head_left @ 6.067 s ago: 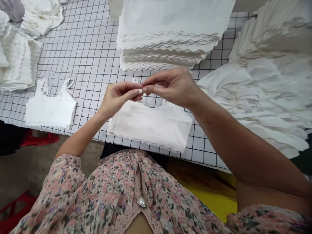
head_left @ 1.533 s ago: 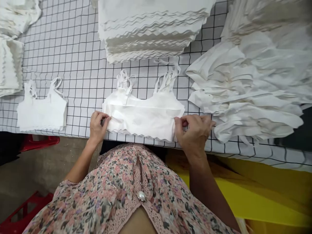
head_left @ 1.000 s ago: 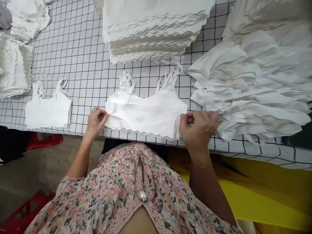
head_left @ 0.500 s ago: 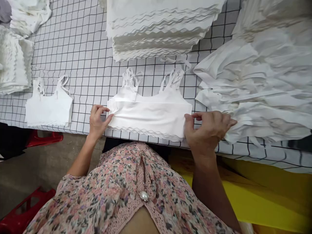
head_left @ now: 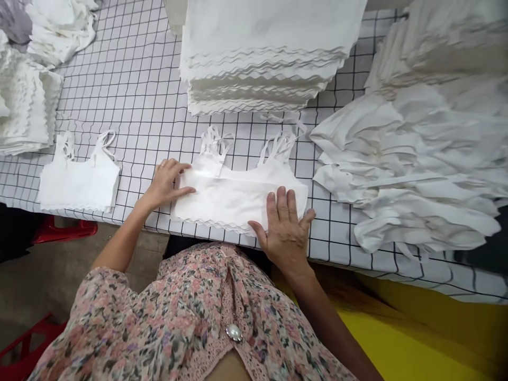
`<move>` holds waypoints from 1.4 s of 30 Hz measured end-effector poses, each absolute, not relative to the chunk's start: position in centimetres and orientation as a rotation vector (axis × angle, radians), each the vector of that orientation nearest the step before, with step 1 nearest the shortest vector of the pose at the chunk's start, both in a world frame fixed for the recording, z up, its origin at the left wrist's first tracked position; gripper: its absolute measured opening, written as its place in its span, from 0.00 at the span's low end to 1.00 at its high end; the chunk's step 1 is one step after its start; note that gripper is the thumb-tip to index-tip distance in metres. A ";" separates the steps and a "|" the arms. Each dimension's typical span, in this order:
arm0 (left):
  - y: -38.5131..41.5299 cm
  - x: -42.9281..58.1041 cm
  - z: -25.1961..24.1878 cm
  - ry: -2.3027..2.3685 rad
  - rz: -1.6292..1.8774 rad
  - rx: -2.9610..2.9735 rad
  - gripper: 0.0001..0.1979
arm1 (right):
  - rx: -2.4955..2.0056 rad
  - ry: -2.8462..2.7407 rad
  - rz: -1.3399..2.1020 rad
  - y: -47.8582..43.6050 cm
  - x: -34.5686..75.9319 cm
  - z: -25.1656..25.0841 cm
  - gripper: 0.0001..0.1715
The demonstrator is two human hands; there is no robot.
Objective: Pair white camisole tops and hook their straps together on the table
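In front of me on the checked tablecloth lies a stack of white strappy camisole tops [head_left: 230,201], straps pointing away and wavy hems towards me. A flat band of white fabric covers the upper one's lower part. My right hand [head_left: 288,227] rests flat on the stack's right side, fingers spread. At the left edge, my left hand [head_left: 169,182] touches the fabric with thumb and fingers apart. Farther left, a smaller pile of white camisole tops [head_left: 79,185] lies flat, its straps also pointing away.
A tall stack of white wavy-edged fabric pieces [head_left: 265,63] stands behind. Loose white garments [head_left: 416,174] are heaped at the right. More folded white pieces [head_left: 24,106] sit at the far left. Red stools [head_left: 34,336] and a yellow surface [head_left: 373,333] show below the table [head_left: 138,95].
My right hand has left the stack's right edge, moved left and flattened onto the fabric. My left hand has opened its pinch and shifted slightly inward. The fabric looks smoother.
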State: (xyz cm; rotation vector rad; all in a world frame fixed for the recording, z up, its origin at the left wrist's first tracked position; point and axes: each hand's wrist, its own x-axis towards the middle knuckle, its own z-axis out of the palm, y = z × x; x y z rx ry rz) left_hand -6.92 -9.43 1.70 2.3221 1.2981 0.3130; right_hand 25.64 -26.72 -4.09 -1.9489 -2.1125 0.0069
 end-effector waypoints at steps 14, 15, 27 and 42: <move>-6.7 -5.8 1.9 1.165 0.349 2.380 0.21 | -1.910 -2.108 -0.009 -26.6 25.1 -3.6 0.49; -7.9 -5.2 1.7 1.157 0.397 2.484 0.25 | -1.887 -2.110 0.003 -26.5 25.4 -3.4 0.47; -12.9 -2.1 0.9 0.832 0.621 2.741 0.23 | -1.462 -2.373 0.240 -6.4 34.7 -0.5 0.19; -3.6 15.7 1.0 0.979 0.633 2.084 0.07 | -1.545 -2.464 0.454 -4.7 37.1 4.0 0.16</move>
